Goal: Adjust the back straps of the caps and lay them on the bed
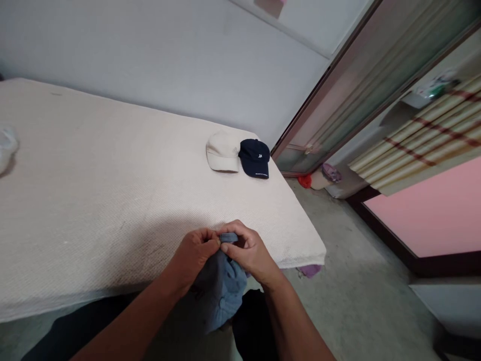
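Observation:
A blue-grey cap (230,293) hangs between my hands, just off the front edge of the bed. My left hand (199,250) pinches the cap's back strap (228,237) near the strap's left end. Thumb and fingers of my right hand (250,248) are closed on the same strap from the other side. The strap's fastening is mostly hidden by my fingertips. Farther back, a cream cap (223,152) and a navy cap (255,158) with small white lettering lie side by side on the bed, brims toward me.
The bed has a cream textured cover (112,185) and stands against a pale wall (150,55). A whitish plastic bag (6,149) lies at the far left. To the right are the grey floor (338,245), a striped curtain (424,135) and a glazed door frame (319,90).

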Tool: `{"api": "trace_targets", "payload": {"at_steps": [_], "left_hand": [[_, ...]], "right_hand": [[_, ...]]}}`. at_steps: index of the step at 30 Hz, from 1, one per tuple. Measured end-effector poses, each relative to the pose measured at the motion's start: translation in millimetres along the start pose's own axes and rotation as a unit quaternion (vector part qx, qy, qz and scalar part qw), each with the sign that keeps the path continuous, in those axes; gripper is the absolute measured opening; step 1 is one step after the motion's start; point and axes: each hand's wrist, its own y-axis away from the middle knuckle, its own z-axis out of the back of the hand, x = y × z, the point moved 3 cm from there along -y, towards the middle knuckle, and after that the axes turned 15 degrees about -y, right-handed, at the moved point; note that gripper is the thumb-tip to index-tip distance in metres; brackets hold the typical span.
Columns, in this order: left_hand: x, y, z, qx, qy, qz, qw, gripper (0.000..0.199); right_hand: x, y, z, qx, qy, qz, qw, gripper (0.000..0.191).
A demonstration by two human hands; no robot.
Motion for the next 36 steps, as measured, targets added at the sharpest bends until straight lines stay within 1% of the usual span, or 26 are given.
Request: {"api": "trace_targets", "payload": {"at_steps": [2, 7, 15, 21, 27, 36], "left_hand": [[0.8, 0.0, -0.5, 0.006, -0.008, 0.002, 1.000, 0.014], [2.5, 0.5, -0.7, 0.016, -0.025, -0.004, 1.000, 0.015], [2.8, 1.3, -3.7, 0.035, -0.028, -0.005, 0.999, 0.017], [3.9, 2.4, -4.5, 0.043, -0.015, -0.002, 0.999, 0.017], [3.5, 1.6, -2.8, 0.045, 0.024, -0.002, 0.999, 0.018], [3.5, 2.9, -2.3, 0.018, 0.051, 0.020, 0.998, 0.017]], "right_hand": [[-1.3, -1.0, 3.0, 0.017, 0.001, -0.009, 1.000, 0.022], [-4.2, -2.2, 7.5, 0.035, 0.011, -0.031, 0.999, 0.022], [-0.5, -4.1, 8.9, 0.069, 0.017, -0.027, 0.997, 0.020], [2.0, -4.7, 9.1, 0.072, 0.023, -0.012, 0.997, 0.019], [1.6, -6.3, 7.9, 0.057, 0.014, 0.000, 0.998, 0.017], [-1.1, -6.9, 7.4, 0.057, 0.011, 0.002, 0.998, 0.017]]}}
